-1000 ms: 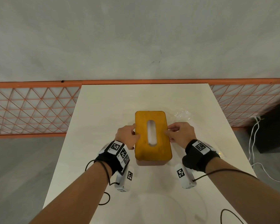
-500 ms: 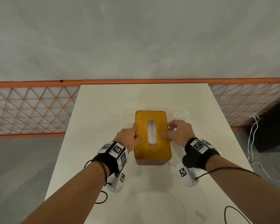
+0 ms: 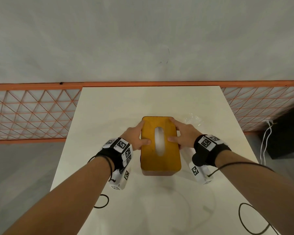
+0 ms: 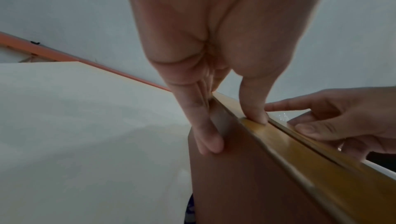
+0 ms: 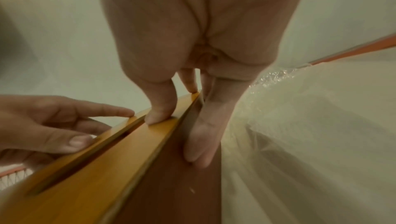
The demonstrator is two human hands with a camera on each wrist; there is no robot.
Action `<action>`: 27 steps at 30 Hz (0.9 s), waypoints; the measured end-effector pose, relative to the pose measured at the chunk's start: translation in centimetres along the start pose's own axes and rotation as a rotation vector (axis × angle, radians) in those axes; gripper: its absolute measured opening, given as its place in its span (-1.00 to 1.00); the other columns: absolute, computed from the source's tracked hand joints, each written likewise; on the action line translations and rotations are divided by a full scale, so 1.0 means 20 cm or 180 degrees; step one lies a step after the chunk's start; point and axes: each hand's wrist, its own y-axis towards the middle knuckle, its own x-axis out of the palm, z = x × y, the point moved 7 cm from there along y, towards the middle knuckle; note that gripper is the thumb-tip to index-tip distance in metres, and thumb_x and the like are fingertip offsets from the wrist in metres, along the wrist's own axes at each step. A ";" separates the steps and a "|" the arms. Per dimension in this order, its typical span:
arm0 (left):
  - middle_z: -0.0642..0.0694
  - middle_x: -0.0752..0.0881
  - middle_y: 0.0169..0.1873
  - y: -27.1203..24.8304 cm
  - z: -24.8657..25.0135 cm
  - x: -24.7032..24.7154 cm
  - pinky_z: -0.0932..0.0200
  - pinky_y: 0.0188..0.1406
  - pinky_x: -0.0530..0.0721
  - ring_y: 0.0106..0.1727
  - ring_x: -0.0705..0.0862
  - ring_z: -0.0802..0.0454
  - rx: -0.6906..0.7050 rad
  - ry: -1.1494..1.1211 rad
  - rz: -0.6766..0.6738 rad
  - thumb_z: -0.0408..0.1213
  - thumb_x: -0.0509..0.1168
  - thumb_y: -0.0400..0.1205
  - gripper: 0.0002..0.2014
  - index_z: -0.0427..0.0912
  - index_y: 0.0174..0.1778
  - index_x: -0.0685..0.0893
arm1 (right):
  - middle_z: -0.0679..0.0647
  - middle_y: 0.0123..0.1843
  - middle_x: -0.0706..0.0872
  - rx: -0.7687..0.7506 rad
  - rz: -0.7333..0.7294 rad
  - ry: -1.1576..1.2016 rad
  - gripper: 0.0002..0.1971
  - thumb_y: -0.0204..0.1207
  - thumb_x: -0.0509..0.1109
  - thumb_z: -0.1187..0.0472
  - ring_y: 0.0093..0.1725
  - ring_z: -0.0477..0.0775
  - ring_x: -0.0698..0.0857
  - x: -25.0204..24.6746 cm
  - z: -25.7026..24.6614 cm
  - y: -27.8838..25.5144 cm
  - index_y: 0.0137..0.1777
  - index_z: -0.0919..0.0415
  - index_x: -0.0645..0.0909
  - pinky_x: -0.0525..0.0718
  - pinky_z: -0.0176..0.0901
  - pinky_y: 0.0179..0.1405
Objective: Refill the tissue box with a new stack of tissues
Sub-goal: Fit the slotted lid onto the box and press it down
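Now both hands flank the tissue box [image 3: 160, 146], which sits on the white table [image 3: 109, 116] about midway between its left and right edges, closer to the near edge than to the far one. The left hand [image 3: 136, 138] grips the box's left side: its thumb lies on the yellow lid [image 4: 278, 136] beside the slot [image 3: 159, 143], and its fingers [image 4: 205, 136] run down the brown side wall. The right hand [image 3: 182, 134] mirrors it, thumb on the lid and fingers [image 5: 199, 143] pressed flat against the right wall. So each grip is a medium-width clamp over the lid's edge and onto the body, which looks chosen to seat the lid squarely or steady the box, though I cannot tell whether the lid is being pushed down or lifted. The box's long axis runs from the near edge toward the far edge, and the oval slot follows the same line, facing up. Something pale shows inside the slot, likely tissue, but nothing is pulled through it. A crumpled clear plastic wrapper [image 3: 193, 118] lies just beside the box's far right corner, suggesting the new stack is already unwrapped.
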 end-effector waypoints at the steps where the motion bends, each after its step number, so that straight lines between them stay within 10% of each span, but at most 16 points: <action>1: -0.23 0.59 0.40 0.00 0.00 0.00 -0.01 -0.03 0.81 -0.09 0.81 -0.18 0.0029 -0.0066 0.0052 -0.07 0.39 0.61 -0.09 0.06 0.72 -0.11 | 0.25 0.48 0.55 -0.0009 0.0004 0.0004 -0.11 0.57 0.47 0.08 0.01 0.38 0.81 0.00 0.00 0.00 0.72 -0.17 -0.06 0.86 0.08 -0.17; 5: -0.27 0.58 0.43 -0.03 0.00 0.00 -0.12 0.12 0.76 0.05 0.78 -0.23 0.0122 -0.0106 0.0227 -0.01 0.34 0.63 -0.13 0.14 0.70 -0.12 | 0.22 0.57 0.47 0.0022 0.0144 0.0368 -0.13 0.54 0.51 0.10 0.19 0.36 0.73 0.00 0.01 -0.02 0.71 -0.15 0.02 0.83 -0.09 -0.32; 8: -0.11 0.43 0.59 -0.11 -0.06 0.04 -0.16 0.42 0.57 0.42 0.61 -0.21 -0.0006 -0.0501 0.0195 0.07 0.41 0.57 -0.03 0.13 0.70 -0.16 | 0.14 0.56 0.49 0.0038 0.0257 0.0637 -0.10 0.47 0.57 0.04 0.26 0.27 0.70 0.04 0.06 -0.09 0.68 -0.09 0.09 0.80 0.07 0.04; 12: 0.20 0.36 0.55 -0.27 -0.10 0.20 -0.13 0.34 0.65 0.27 0.72 0.00 0.0077 -0.0953 -0.0457 0.00 0.65 0.30 0.23 0.42 0.62 -0.19 | -0.03 0.63 0.41 -0.0167 -0.0226 0.0943 0.10 0.22 0.72 -0.06 0.31 0.09 0.71 0.17 0.16 -0.19 0.66 -0.20 0.09 0.70 0.15 0.30; 18: -0.03 0.34 0.64 -0.30 -0.15 0.26 -0.12 0.35 0.61 0.34 0.68 -0.09 -0.0267 -0.1017 -0.0321 -0.24 0.65 0.35 0.28 0.23 0.67 -0.25 | -0.18 0.67 0.18 -0.0450 -0.0381 0.0928 0.30 0.04 0.81 0.06 0.57 0.03 0.40 0.26 0.17 -0.26 0.48 -0.66 -0.11 0.74 0.17 0.25; 27: 0.01 0.59 0.47 -0.29 -0.20 0.26 -0.21 0.52 0.46 0.53 0.49 0.00 -0.0320 -0.1258 -0.0114 -0.21 0.70 0.24 0.14 0.26 0.65 0.17 | -0.07 0.62 0.37 -0.0287 -0.0399 0.0883 0.17 0.16 0.77 0.18 0.57 0.11 0.45 0.26 0.15 -0.27 0.65 -0.18 0.08 0.63 0.26 0.38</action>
